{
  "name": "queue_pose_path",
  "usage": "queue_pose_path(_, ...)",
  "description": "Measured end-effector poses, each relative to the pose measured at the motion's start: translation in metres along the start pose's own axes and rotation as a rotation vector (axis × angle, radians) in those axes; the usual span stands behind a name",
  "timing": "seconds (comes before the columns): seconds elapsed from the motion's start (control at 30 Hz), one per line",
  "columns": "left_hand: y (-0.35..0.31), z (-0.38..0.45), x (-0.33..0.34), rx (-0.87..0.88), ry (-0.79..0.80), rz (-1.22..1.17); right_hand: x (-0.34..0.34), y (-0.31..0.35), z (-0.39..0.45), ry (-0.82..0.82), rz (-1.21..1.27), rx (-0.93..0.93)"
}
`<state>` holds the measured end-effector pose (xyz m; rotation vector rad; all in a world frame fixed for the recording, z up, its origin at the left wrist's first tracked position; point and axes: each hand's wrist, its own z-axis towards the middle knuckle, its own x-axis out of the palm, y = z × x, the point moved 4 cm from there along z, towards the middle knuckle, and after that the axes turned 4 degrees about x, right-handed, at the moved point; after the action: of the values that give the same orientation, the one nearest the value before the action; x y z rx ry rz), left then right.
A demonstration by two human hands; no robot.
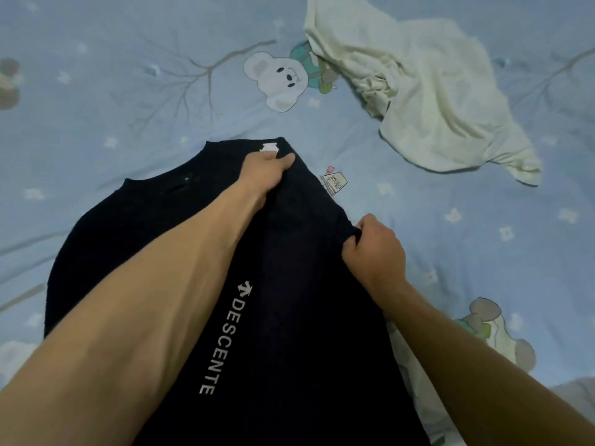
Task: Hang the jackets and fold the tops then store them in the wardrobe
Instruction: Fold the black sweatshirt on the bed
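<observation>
A: Navy, almost black: that is the top [289, 284], spread on the bed [128, 91] in the head view, with its collar pointing away from the person and white lettering reading DESCENTE [222, 342] running down the cloth.

B: And the hands?

A: Both are grasping the top. The left hand [269, 170] reaches far forward and pinches the cloth near the collar, beside a small white label [269, 147]. The right hand [373, 249] has its fingers curled round the top's right edge, nearer the person.

B: What lies around it?

A: A pale cream garment [428, 91] sits crumpled on the bed to the upper right, well apart from the navy top. The bedsheet is light blue, printed with bare branches, small white flowers and a cartoon bear [277, 80]; the cream garment overlaps the print just beside the bear.

B: Anything blocking the view?

A: The left forearm [145, 317] crosses the top's middle and hides part of it. The top's lower end runs out of frame.
</observation>
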<state>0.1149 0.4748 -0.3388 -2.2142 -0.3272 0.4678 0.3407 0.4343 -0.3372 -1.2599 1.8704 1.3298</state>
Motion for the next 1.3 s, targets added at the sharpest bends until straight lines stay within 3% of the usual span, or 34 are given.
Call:
queue_pose_path(0.17,-0.009,0.003,0.007,-0.034,0.186,0.001,-0.002,0.016,0.011,0.103,0.079,-0.190)
queue_pose_path(0.27,-0.009,0.008,-0.001,0.053,0.017,-0.058,-0.004,0.000,0.013,0.030,0.269,-0.099)
queue_pose_path(0.37,0.003,0.004,-0.002,0.046,0.029,0.018,0.001,-0.006,0.005,-0.004,0.330,-0.048)
queue_pose_path(0.47,0.000,-0.010,-0.001,0.118,0.008,0.218,-0.002,0.000,-0.004,-0.148,0.174,-0.283)
queue_pose_path(0.63,0.002,-0.032,0.001,0.140,0.075,-0.061,-0.016,0.001,-0.004,-0.255,0.055,-0.528)
queue_pose_path(0.8,0.011,-0.037,-0.003,0.299,-0.058,0.228,-0.018,0.008,0.000,-0.217,-0.088,-0.803)
queue_pose_path(0.93,0.011,-0.018,-0.026,0.135,-0.215,0.085,-0.024,-0.008,0.011,-0.223,-0.070,-0.723)
queue_pose_path(1.0,0.020,-0.012,-0.032,0.034,-0.216,0.053,-0.018,-0.013,0.008,-0.219,-0.105,-0.737)
queue_pose_path(1.1,0.024,-0.017,-0.027,0.049,-0.171,0.139,-0.009,-0.017,0.003,-0.219,-0.180,-0.756)
queue_pose_path(1.23,0.029,-0.056,-0.029,0.097,-0.071,0.242,-0.013,-0.014,-0.025,-0.288,-0.139,-0.552)
queue_pose_path(1.3,0.043,-0.081,-0.036,0.081,-0.055,0.286,-0.012,-0.005,-0.048,-0.217,0.027,-0.352)
